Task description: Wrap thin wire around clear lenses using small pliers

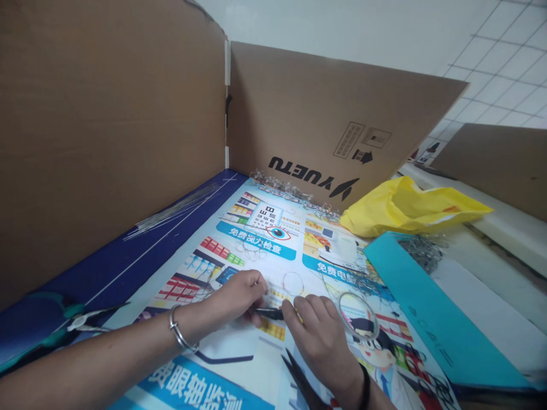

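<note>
2 cardboard panels [342, 125] edge the poster [256, 250], left and far. The right hand [318, 333] clenches a tool [270, 313] (dark, slim), its tip at the left hand's [239, 293] fingers; I cannot tell what those grip.

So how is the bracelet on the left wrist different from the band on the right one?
The silver bracelet is shiny and looks like metal, while the black band is dark and dull. The silver bracelet stands slightly off the skin in places; the black band seems to sit close against it. Both are worn at the wrist.
</note>
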Demonstrator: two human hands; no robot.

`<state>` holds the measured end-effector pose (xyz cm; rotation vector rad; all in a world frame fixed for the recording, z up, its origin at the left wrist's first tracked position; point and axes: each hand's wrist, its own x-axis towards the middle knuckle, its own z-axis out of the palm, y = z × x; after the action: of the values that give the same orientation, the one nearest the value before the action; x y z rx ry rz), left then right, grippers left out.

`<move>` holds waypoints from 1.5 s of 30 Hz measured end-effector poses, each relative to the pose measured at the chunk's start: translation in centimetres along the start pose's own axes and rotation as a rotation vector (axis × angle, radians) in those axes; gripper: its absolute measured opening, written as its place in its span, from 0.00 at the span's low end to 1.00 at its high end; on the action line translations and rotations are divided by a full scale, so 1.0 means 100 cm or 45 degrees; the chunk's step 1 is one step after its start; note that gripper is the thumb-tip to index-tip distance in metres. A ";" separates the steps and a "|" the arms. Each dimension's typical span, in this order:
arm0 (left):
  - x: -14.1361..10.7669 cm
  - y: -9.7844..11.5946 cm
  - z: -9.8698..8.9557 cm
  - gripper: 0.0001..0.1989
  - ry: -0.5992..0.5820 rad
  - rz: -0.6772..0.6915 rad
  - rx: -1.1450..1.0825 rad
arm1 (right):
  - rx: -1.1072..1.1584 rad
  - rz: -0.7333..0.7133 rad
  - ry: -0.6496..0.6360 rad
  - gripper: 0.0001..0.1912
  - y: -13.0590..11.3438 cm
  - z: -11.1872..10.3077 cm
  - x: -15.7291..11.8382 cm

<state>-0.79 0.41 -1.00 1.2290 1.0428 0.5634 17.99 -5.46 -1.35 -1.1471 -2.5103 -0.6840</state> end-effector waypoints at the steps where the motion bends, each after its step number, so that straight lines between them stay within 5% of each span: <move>1: 0.000 0.000 0.000 0.06 0.003 -0.002 -0.001 | -0.001 0.001 -0.005 0.11 0.000 0.000 0.000; 45: -0.002 -0.001 0.002 0.09 -0.014 -0.023 -0.047 | -0.006 -0.051 -0.004 0.12 0.000 -0.008 0.003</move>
<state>-0.69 0.13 -1.07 1.1881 1.0297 0.5587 17.83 -5.65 -0.54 -1.1035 -2.5420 -0.6988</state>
